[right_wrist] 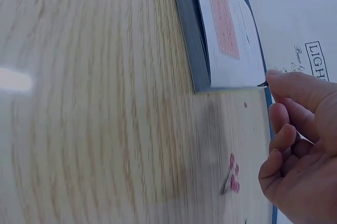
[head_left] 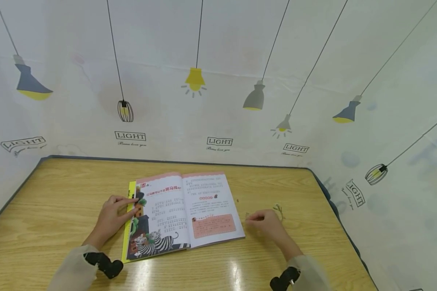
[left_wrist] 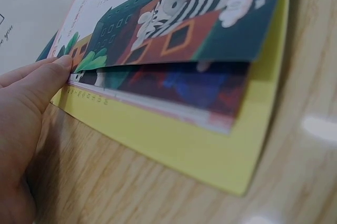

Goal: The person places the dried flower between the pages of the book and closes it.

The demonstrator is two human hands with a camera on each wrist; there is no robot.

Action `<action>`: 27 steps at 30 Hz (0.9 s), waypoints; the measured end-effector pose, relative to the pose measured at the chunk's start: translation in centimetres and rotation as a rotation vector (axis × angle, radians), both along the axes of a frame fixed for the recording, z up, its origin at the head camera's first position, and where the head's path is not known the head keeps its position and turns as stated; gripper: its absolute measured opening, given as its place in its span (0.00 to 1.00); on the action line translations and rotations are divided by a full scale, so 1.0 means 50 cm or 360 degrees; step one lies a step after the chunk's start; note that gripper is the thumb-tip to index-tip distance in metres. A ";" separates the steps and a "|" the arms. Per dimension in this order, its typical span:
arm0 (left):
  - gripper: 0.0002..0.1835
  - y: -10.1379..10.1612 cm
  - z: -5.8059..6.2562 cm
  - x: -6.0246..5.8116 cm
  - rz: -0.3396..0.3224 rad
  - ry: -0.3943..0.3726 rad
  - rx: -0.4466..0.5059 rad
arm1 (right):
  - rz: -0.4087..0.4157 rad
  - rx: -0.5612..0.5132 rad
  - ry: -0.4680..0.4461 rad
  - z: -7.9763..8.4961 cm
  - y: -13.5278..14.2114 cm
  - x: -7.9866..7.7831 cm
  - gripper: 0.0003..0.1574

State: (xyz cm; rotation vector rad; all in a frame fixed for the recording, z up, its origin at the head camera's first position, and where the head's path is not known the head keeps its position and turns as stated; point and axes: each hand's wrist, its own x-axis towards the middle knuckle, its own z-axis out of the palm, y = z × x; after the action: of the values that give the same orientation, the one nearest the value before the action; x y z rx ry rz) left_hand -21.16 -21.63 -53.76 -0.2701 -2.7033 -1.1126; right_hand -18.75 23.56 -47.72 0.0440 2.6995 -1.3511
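Observation:
An open picture book (head_left: pixel 209 206) lies on the table, with zebras (left_wrist: pixel 171 6) printed on its left page. My left hand (head_left: pixel 111 218) rests at the book's left edge, its thumb and index finger extended onto the page. In the left wrist view the page edges fan up a little over the yellow cover (left_wrist: pixel 210 155). Beside the right page, my right hand (head_left: pixel 266 224) pinches a small thin sprig (head_left: pixel 247 215) between thumb and index finger, the other fingers curled. Only its dark tip shows in the right wrist view; most of it is hidden by the fingers.
Another dried sprig (head_left: pixel 278 211) lies on the table just right of my right hand. Pink blossoms (right_wrist: pixel 234 174) show on the wood in the right wrist view. A tiny dark speck (head_left: pixel 237 200) sits near the book. Behind the wooden table (head_left: pixel 76 173) hangs a lamp-patterned curtain (head_left: pixel 160 81).

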 end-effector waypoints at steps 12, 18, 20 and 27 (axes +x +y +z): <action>0.22 0.001 0.003 0.000 0.0003 -0.0029 -0.0004 | 0.0083 0.0089 -0.0068 -0.006 -0.076 -0.034 0.06; 0.21 0.002 0.003 0.002 0.0016 -0.0007 -0.0009 | 0.0169 0.0190 -0.0055 0.000 -0.106 -0.050 0.05; 0.21 0.002 0.004 0.003 0.0018 -0.0003 -0.0007 | 0.0219 0.0130 -0.0060 0.000 -0.117 -0.056 0.04; 0.21 0.003 0.000 -0.001 0.0018 0.0013 -0.0006 | 0.0294 0.0058 -0.0094 -0.002 -0.152 -0.077 0.05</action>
State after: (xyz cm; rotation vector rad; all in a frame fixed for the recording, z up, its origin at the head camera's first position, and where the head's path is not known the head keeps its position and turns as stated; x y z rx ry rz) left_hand -21.23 -21.50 -53.78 -0.2587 -2.6965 -1.1013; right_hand -22.62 15.97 -47.81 -0.1558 2.6055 -1.2277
